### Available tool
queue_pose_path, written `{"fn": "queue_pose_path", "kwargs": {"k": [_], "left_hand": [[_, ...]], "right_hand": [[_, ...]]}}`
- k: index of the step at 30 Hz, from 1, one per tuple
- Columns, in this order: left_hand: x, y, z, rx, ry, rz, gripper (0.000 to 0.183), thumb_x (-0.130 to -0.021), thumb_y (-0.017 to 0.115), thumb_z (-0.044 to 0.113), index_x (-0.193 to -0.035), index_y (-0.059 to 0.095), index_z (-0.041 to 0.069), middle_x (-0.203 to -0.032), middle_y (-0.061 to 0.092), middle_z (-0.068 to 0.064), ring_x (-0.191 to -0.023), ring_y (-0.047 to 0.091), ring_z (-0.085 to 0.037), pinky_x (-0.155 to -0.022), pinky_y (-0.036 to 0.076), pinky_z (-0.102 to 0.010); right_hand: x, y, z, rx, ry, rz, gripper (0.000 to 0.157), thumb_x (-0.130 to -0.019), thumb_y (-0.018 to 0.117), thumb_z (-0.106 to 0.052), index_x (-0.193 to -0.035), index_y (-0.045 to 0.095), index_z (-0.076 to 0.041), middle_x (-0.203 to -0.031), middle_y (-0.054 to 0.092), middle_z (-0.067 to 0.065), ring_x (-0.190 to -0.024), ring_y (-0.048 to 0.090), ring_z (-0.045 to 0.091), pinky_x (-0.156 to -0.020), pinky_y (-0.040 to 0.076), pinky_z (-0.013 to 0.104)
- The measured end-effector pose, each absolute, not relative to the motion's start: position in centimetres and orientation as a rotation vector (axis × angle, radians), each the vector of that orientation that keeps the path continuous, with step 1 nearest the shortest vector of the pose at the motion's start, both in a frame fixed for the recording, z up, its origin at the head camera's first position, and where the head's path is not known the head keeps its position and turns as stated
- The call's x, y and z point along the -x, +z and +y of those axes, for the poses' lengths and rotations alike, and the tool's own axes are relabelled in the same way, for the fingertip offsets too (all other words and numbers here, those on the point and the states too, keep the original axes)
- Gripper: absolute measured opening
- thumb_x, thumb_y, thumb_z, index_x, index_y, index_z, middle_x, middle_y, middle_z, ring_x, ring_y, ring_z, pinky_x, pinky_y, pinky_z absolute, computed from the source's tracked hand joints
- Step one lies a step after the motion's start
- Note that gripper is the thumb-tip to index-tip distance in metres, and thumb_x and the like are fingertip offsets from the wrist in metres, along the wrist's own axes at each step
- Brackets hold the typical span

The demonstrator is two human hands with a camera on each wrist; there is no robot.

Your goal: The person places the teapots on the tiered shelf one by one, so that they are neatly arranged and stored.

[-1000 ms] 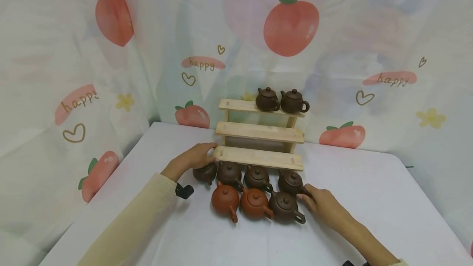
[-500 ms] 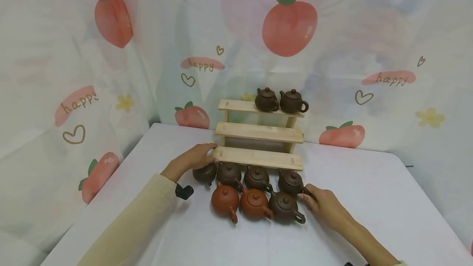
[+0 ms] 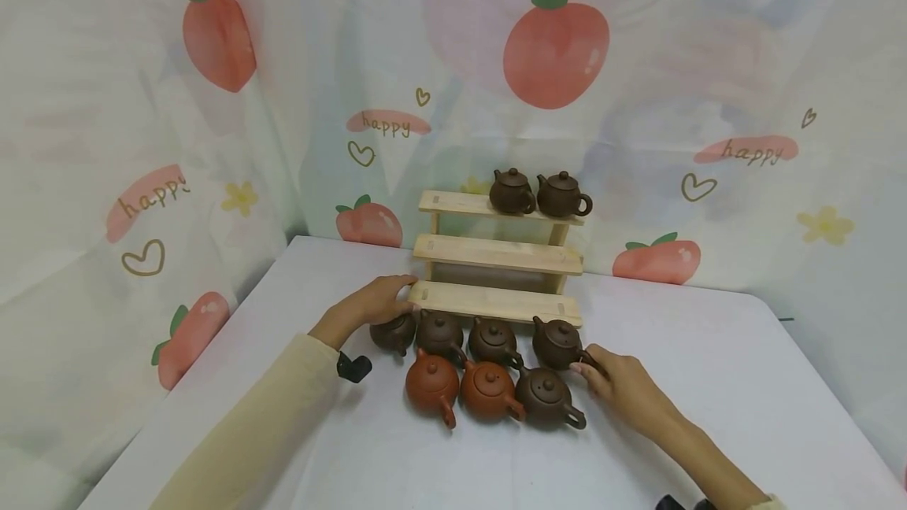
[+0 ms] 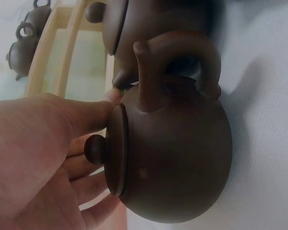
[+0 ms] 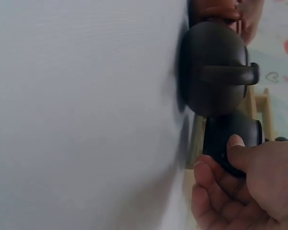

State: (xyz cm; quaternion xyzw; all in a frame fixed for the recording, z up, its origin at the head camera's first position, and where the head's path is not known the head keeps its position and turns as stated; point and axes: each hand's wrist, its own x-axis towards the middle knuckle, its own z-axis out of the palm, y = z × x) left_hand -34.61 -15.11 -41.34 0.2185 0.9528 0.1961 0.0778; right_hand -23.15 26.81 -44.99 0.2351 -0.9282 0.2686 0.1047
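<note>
While the white table (image 3: pixel 716 368) bears teapots (image 3: pixel 431 386), printed fabric (image 3: pixel 460 46) hangs behind.

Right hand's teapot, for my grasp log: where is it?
In the head view, the right hand holds that teapot right of centre, by the right end of the wooden bottom shelf.

Right hand (image 3: pixel 627 392): held one dark brown teapot (image 3: pixel 558 341), at its left, by the handle (image 3: pixel 591 361). Left hand (image 3: pixel 375 301): lay over a second dark teapot (image 3: pixel 392 334), beside the left end of a three-tier wooden stand (image 3: pixel 496 301). Between the hands: two more dark teapots (image 3: pixel 439 333). Left of the right hand, nearer row: a single dark teapot (image 3: pixel 547 398), then two reddish-brown teapots (image 3: pixel 432 386). Beyond both hands: a top-tier dark pair (image 3: pixel 512 194).
</note>
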Motion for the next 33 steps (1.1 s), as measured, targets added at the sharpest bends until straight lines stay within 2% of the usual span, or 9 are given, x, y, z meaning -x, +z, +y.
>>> {"fn": "queue_pose_path", "kwargs": {"k": [9,17,22,33], "left_hand": [[35.0,-41.5,-15.2,-0.648,0.582,2.856,0.061,-0.106,0.066,0.025,-0.156,0.046,-0.003,-0.158,0.051,-0.023,-0.149,0.045,-0.039,-0.125,0.035,-0.052],[35.1,-41.7,-15.2,-0.63,0.582,2.848,0.061,-0.106,0.065,0.026,-0.157,0.045,-0.001,-0.158,0.05,-0.022,-0.15,0.044,-0.039,-0.125,0.035,-0.052],[35.0,-41.6,-15.2,-0.637,0.58,2.849,0.061,-0.106,0.065,0.025,-0.156,0.046,-0.001,-0.158,0.051,-0.023,-0.149,0.045,-0.04,-0.124,0.036,-0.053],[34.9,-41.4,-15.1,-0.639,0.569,2.85,0.06,-0.106,0.065,0.025,-0.156,0.046,-0.002,-0.157,0.052,-0.023,-0.148,0.046,-0.039,-0.124,0.037,-0.053]], "right_hand": [[23.8,-42.3,25.4,-0.736,0.79,-2.744,0.019,-0.105,0.067,-0.018,-0.088,0.059,-0.016,-0.067,0.058,-0.009,-0.06,0.048,-0.002,-0.054,0.042,0.022],[25.0,-39.9,23.8,-0.757,0.778,-2.721,0.021,-0.105,0.067,-0.016,-0.086,0.057,-0.016,-0.067,0.058,-0.009,-0.06,0.049,0.002,-0.053,0.043,0.023],[26.5,-38.6,22.4,-0.741,0.785,-2.728,0.02,-0.106,0.066,-0.017,-0.087,0.06,-0.013,-0.067,0.059,-0.01,-0.061,0.053,0.006,-0.055,0.044,0.025],[30.5,-36.0,19.1,-0.737,0.793,-2.744,0.025,-0.109,0.062,-0.021,-0.086,0.061,-0.01,-0.072,0.067,0.005,-0.063,0.057,0.012,-0.063,0.049,0.033]]}}
